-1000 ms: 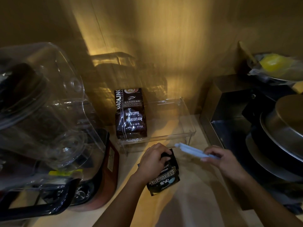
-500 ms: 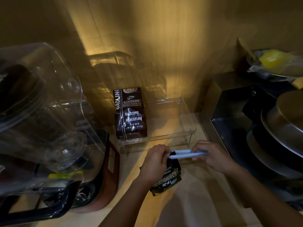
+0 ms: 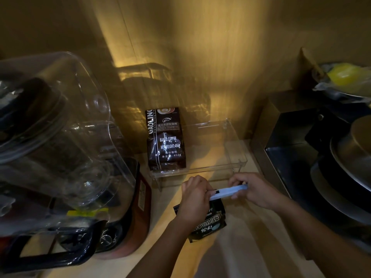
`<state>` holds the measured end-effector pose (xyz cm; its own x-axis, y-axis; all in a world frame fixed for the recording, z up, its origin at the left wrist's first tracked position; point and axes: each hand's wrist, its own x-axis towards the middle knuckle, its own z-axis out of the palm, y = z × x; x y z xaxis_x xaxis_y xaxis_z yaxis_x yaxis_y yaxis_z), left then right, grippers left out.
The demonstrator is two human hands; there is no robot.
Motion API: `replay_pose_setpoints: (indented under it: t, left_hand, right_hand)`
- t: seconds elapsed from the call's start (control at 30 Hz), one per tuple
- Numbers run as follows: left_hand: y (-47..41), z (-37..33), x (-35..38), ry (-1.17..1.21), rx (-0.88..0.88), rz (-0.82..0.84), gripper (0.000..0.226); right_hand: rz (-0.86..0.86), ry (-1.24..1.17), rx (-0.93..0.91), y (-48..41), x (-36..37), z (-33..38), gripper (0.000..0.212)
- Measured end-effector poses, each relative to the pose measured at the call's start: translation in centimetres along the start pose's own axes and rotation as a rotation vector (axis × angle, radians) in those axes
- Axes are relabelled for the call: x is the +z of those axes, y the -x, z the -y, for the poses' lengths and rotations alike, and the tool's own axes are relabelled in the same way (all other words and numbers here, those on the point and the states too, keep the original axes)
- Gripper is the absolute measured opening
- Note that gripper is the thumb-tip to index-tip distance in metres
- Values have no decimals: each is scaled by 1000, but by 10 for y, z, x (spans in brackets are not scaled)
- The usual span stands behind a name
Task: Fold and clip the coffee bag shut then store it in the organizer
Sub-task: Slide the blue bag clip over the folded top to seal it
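A small black coffee bag (image 3: 209, 224) with white lettering lies on the wooden counter, its top folded under my left hand (image 3: 195, 197), which grips that fold. A long pale-blue clip (image 3: 227, 192) sits across the bag's folded top. My right hand (image 3: 255, 190) holds the clip's right end, fingers wrapped over it. Just behind both hands stands the clear plastic organizer (image 3: 236, 155), raised on short legs. A larger brown coffee bag (image 3: 165, 140) stands upright in its left side; the right side holds nothing.
A big blender with a clear cover (image 3: 60, 137) and red base fills the left. To the right are a steel box (image 3: 285, 137), stacked metal pans (image 3: 353, 161) and a bowl with something yellow (image 3: 345, 76). A wooden wall stands behind.
My right hand brought the blue clip leftward from beside the bag onto its folded top. My left hand stayed on the fold. The bag has barely shifted.
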<state>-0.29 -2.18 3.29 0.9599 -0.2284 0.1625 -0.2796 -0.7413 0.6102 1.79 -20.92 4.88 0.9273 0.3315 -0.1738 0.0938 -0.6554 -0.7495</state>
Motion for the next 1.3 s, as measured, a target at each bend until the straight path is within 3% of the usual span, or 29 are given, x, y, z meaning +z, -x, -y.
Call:
replay_pose_setpoints:
  t: [0.13, 0.23, 0.33, 0.43, 0.63, 0.83, 1.07, 1.2, 1.3]
  left_hand:
    - [5, -6, 7, -178, 11, -6, 7]
    - [13, -14, 17, -303, -112, -44, 13]
    - [17, -17, 23, -157, -200, -59, 17]
    - [18, -11, 22, -74, -165, -85, 20]
    - [15, -1, 15, -32, -135, -108, 25]
    - [13, -8, 19, -99, -127, -97, 16]
    - [12, -10, 19, -54, -84, -100, 29]
    - [14, -1, 20, -63, -55, -80, 13]
    - [13, 1, 20, -66, -64, -86, 16]
  right_hand:
    - [-3, -24, -27, -7, 14, 8, 37]
    - [-32, -53, -20, -8, 19, 9, 36]
    - [-20, -113, 8, -7, 21, 6, 35]
    - [8, -212, 44, -5, 20, -3, 35]
    - [-105, -306, 47, -2, 16, -26, 12]
    - [-167, -320, 21, -3, 29, -23, 11]
    - [-168, -308, -48, -7, 45, -12, 11]
    - [-104, -341, -18, -3, 38, -20, 18]
    - [-150, -418, -4, 3, 29, -24, 28]
